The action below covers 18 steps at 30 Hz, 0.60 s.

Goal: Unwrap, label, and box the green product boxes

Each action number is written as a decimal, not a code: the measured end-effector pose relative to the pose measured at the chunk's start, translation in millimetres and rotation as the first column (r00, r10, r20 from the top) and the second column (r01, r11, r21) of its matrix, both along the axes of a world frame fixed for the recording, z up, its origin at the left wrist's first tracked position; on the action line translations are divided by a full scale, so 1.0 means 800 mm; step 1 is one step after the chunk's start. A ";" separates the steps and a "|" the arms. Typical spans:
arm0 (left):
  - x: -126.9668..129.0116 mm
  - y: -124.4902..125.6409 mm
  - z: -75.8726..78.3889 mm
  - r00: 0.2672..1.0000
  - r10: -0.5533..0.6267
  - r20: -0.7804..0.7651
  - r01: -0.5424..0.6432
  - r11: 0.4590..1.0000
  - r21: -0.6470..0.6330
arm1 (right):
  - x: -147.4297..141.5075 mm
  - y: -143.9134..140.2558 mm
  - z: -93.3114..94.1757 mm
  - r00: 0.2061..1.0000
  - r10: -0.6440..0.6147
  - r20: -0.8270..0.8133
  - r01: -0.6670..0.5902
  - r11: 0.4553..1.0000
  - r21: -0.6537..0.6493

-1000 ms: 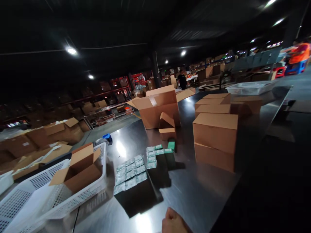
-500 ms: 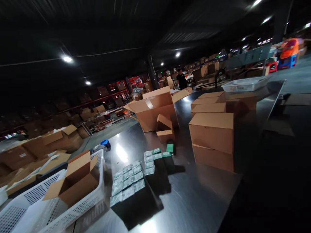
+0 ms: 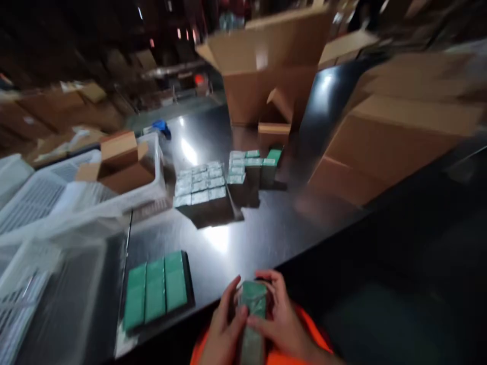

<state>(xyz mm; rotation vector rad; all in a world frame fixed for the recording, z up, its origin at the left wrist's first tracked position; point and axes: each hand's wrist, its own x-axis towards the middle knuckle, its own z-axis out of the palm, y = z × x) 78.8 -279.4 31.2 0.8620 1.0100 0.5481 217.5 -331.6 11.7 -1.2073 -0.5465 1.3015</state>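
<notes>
Both hands, left hand [image 3: 224, 329] and right hand [image 3: 283, 319], are gripping one green box [image 3: 254, 309] between them, each grip pinching its sides, near the bench [image 3: 266, 233] edge; three green boxes [image 3: 155, 289] are lying just left.

The person's left hand [image 3: 224, 329] and right hand [image 3: 283, 319] are bare, with no gloves, rings or watch showing; the fingers are uncovered to the tips; the wrists run out of the bottom edge of the view, so any sleeves cannot be told; beneath both hands lies a bright orange garment [image 3: 308, 329], plain and unmarked where it shows; motion blur softens its edges.
</notes>
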 end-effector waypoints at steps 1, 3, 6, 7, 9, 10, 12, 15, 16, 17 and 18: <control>-0.007 -0.009 0.000 0.999 -0.005 0.043 0.006 0.999 -0.043 | 0.002 -0.009 0.000 0.997 0.011 0.071 -0.011 1.000 -0.004; -0.021 -0.019 0.002 0.996 -0.021 0.091 0.027 0.998 -0.064 | 0.010 -0.021 -0.002 0.993 0.075 0.089 -0.075 0.997 0.002; -0.041 -0.021 0.007 0.987 -0.133 0.086 0.139 0.988 -0.072 | 0.024 -0.027 -0.003 0.974 0.221 -0.056 -0.224 0.974 -0.045; -0.046 -0.020 0.008 0.980 -0.185 0.076 0.190 0.979 -0.073 | 0.029 -0.026 -0.001 0.955 0.282 -0.092 -0.289 0.954 -0.074; -0.052 -0.020 0.009 0.958 -0.280 0.061 0.284 0.957 -0.065 | 0.035 -0.020 0.006 0.915 0.393 -0.092 -0.403 0.905 -0.136; -0.054 -0.020 0.009 0.950 -0.306 0.057 0.309 0.949 -0.056 | 0.037 -0.015 0.012 0.898 0.437 -0.054 -0.440 0.884 -0.159; -0.057 -0.023 0.007 0.959 -0.275 0.063 0.277 0.961 -0.017 | 0.038 -0.001 0.023 0.883 0.468 0.048 -0.452 0.873 -0.184; -0.065 -0.025 0.005 0.993 -0.112 0.029 0.107 0.983 0.152 | 0.031 0.024 0.041 0.897 0.432 0.096 -0.416 0.896 -0.156; -0.069 -0.024 0.006 0.998 -0.064 -0.022 0.067 0.965 0.252 | 0.027 0.032 0.046 0.903 0.423 0.073 -0.410 0.901 -0.143; -0.074 -0.022 0.007 0.995 -0.022 -0.097 0.057 0.927 0.371 | 0.022 0.041 0.051 0.907 0.418 0.043 -0.410 0.902 -0.136; -0.079 -0.019 0.008 0.983 0.028 -0.181 0.068 0.861 0.504 | 0.016 0.050 0.055 0.906 0.424 0.013 -0.418 0.898 -0.133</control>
